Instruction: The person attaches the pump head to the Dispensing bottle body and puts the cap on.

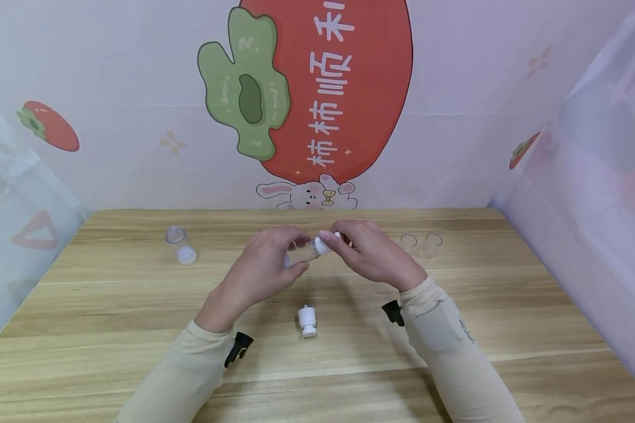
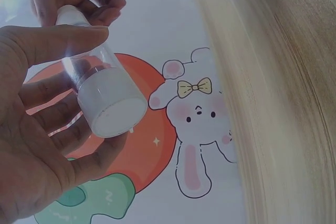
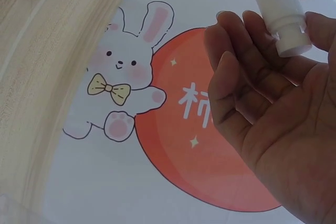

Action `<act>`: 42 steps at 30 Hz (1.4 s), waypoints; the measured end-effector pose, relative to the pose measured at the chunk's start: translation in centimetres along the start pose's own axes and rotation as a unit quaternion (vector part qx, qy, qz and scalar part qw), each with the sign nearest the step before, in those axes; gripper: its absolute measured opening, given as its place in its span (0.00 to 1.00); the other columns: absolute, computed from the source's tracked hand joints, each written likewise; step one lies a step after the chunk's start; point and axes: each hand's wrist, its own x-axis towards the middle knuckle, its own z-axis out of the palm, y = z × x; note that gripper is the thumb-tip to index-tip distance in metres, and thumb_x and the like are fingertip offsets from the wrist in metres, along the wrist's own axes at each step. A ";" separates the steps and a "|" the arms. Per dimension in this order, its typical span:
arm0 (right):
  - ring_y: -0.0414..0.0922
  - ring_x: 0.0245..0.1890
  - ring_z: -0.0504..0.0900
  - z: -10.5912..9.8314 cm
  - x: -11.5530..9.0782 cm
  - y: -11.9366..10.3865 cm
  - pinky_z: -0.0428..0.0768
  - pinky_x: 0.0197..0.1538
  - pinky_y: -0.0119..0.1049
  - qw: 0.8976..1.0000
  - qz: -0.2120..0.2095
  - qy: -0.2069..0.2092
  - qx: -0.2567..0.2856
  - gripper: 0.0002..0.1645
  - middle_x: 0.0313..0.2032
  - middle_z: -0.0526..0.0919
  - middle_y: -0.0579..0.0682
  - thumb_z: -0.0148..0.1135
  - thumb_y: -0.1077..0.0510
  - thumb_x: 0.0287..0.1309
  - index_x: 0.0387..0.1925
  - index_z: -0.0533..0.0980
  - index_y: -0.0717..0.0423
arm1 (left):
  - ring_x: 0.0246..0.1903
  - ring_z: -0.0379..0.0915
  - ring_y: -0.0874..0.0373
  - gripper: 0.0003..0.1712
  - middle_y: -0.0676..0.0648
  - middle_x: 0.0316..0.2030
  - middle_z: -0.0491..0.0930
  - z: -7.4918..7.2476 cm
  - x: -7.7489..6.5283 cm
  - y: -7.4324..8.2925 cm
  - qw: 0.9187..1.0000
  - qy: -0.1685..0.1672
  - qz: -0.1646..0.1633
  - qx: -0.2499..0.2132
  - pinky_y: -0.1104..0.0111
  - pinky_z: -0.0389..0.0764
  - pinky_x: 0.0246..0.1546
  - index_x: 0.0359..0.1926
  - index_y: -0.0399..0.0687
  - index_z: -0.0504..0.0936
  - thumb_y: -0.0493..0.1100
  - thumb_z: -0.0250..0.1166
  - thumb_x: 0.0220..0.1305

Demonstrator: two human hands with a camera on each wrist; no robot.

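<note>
My left hand [image 1: 264, 261] grips a clear bottle [image 1: 303, 254] with a thick white base [image 2: 113, 106], thumb on one side and fingers curled round the other. The bottle is held tilted above the table. At its upper end sits a white pump top [image 3: 281, 11], which my right hand [image 1: 373, 252] pinches between thumb and fingers. A bluish clear collar of the bottle shows against the pump's wide part in the right wrist view. Below the hands, a second white pump top [image 1: 307, 321] stands on the table.
On the wooden table [image 1: 137, 329], another clear bottle with a white base [image 1: 181, 245] is at the back left. Two clear caps [image 1: 432, 245] are at the back right, beyond my right wrist. A printed cloth [image 1: 137, 70] rises behind the table and along both sides.
</note>
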 end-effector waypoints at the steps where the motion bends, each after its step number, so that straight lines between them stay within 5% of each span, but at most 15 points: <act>1: 0.43 0.22 0.68 0.0 0.0 0.0 0.69 0.25 0.36 1.000 0.004 0.000 -0.001 0.16 0.21 0.70 0.45 0.54 0.47 0.76 0.35 0.81 0.51 | 0.39 0.79 0.53 0.21 0.47 0.40 0.84 0.0 0.0 0.0 1.000 0.001 0.001 0.000 0.59 0.81 0.42 0.48 0.39 0.85 0.34 0.79 0.51; 13: 0.43 0.23 0.69 -0.2 0.0 0.0 0.70 0.27 0.37 1.000 0.013 0.005 -0.016 0.19 0.22 0.71 0.45 0.50 0.45 0.77 0.38 0.82 0.49 | 0.40 0.80 0.53 0.22 0.47 0.41 0.85 0.0 0.0 0.0 1.000 -0.002 -0.003 -0.002 0.59 0.82 0.43 0.48 0.40 0.85 0.34 0.79 0.51; 23: 0.41 0.40 0.80 -0.8 -0.4 0.0 0.81 0.45 0.39 0.999 -0.023 0.016 0.039 0.16 0.41 0.82 0.41 0.61 0.45 0.71 0.51 0.80 0.50 | 0.40 0.80 0.52 0.23 0.46 0.41 0.84 -0.3 0.1 0.0 1.000 -0.005 -0.013 -0.012 0.59 0.82 0.44 0.50 0.40 0.85 0.34 0.79 0.51; 32: 0.42 0.41 0.81 -1.0 -0.4 0.3 0.83 0.48 0.38 0.995 -0.084 0.030 0.036 0.24 0.47 0.83 0.45 0.75 0.60 0.57 0.54 0.78 0.57 | 0.40 0.80 0.52 0.23 0.46 0.43 0.85 -0.4 0.0 -0.3 1.000 -0.004 -0.016 -0.018 0.59 0.82 0.43 0.50 0.40 0.85 0.34 0.79 0.52; 42: 0.43 0.42 0.82 -0.8 -0.4 0.3 0.83 0.48 0.38 0.993 -0.111 0.031 0.028 0.24 0.48 0.83 0.48 0.73 0.69 0.55 0.55 0.78 0.60 | 0.40 0.80 0.53 0.23 0.47 0.42 0.85 -0.4 0.1 -0.5 1.000 0.001 -0.015 -0.019 0.59 0.82 0.42 0.50 0.40 0.85 0.35 0.79 0.52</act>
